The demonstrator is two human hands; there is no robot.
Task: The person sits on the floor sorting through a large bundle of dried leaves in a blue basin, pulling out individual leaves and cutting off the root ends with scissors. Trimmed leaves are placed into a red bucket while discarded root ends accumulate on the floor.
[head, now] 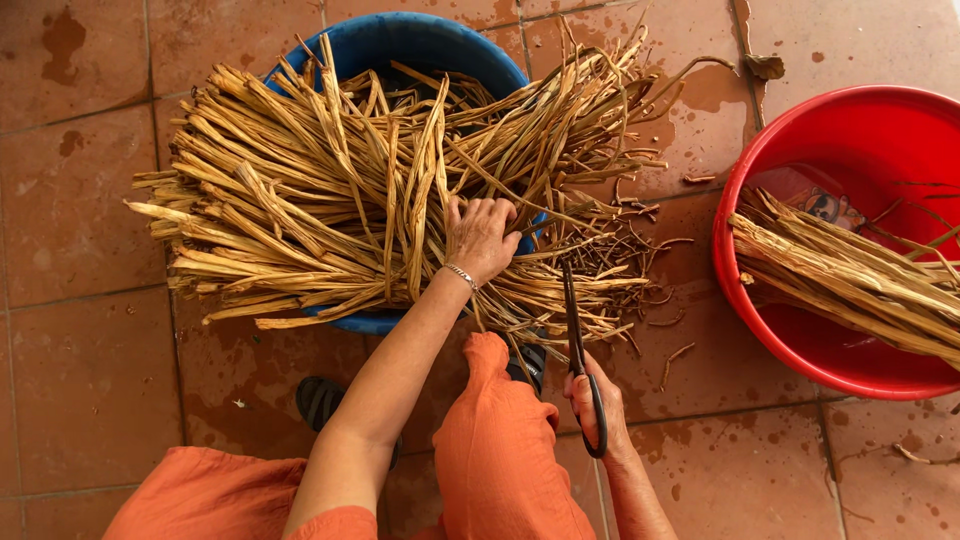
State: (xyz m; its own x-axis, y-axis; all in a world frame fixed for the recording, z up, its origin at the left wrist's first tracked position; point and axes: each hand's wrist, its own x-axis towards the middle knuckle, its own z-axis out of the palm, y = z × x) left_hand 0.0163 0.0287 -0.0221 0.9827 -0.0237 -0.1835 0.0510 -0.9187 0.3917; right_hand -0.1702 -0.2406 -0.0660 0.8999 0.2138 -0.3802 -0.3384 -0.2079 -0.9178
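Our right hand (597, 405) is nearest to us, fingers closed through the black loop handles of a pair of scissors (578, 350) whose dark blades point away from us toward the dried stalks. Just beside it sits our bent knee in orange trousers (500, 450), with a black sandal (322, 402) on the tiled floor (80, 350) to the left of it. Farther out, our left hand (480, 238), wearing a thin bracelet (460, 275) at the wrist, presses down with curled fingers into a big bundle of dried tan plant strips (330, 200). We see that bundle lying across the rim of a blue tub (420, 40), its ends fanning left and right. Well to the right stands a red tub (850, 130) holding another sheaf of strips (850, 280). Loose scraps (660, 300) litter the wet tiles between the tubs.
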